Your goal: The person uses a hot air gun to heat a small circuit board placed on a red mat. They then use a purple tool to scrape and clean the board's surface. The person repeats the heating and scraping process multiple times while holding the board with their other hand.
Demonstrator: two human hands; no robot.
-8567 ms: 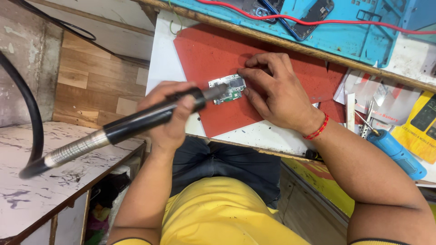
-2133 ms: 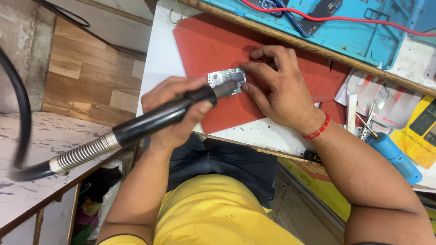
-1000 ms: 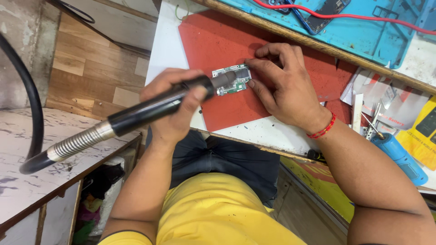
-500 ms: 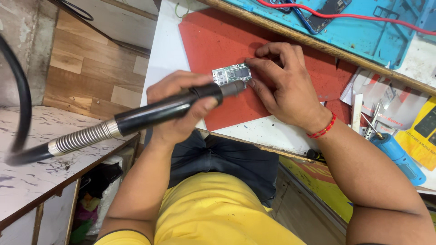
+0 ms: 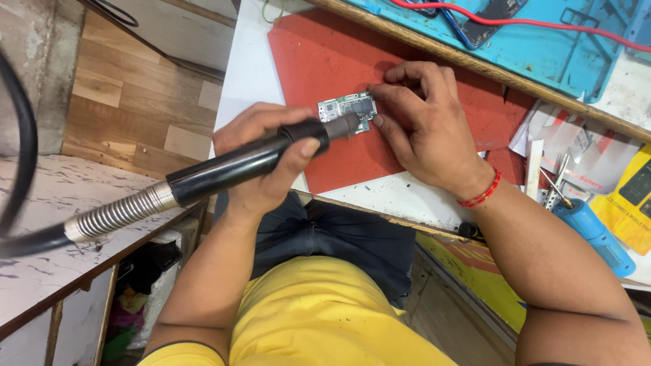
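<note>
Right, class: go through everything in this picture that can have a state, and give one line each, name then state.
Left hand: gripped round the black handpiece.
Black handpiece: held slanted, tip on the circuit board.
Circuit board: bare, lying flat on the red mat.
Right hand: fingers pinning the board's edge.
Red mat: flat on the white bench.
Blue cylindrical tool: lying unused at the right.

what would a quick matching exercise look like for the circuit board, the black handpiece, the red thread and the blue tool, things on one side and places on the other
Things:
1 circuit board
2 black handpiece
3 red thread
4 blue tool

Places:
A gripped in the left hand
B at the bench's right edge
C on the red mat, under the right hand fingertips
D around the right wrist

Pairs: 1-C, 2-A, 3-D, 4-B
</note>
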